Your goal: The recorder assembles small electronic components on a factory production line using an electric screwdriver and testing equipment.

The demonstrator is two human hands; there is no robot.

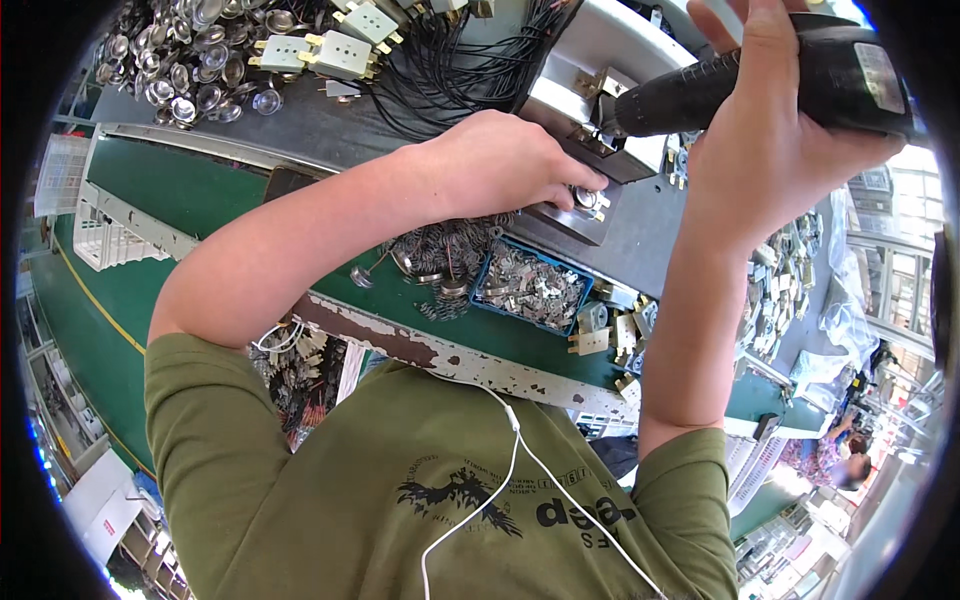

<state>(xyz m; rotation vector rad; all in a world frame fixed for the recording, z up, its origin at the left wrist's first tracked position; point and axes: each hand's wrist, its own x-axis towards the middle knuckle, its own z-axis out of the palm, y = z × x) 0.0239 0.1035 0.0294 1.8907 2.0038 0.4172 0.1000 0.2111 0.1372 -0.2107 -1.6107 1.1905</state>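
Observation:
My right hand (755,160) is wrapped round a black power screwdriver (680,100), held tilted with its nose toward a metal fixture (570,100). Below that nose, my left hand (510,165) pinches a small round metal part with brass terminals (590,202). That part rests on a metal block (567,224) on the bench. The fingertips of my left hand partly cover it. The screwdriver's tip is hard to make out against the fixture.
A blue tray (530,318) of small metal pieces lies near the bench edge. White switch-like blocks (340,55), round metal caps (205,60) and black wires (440,75) heap at the back. More white parts (790,280) lie right. A person (845,462) is far right.

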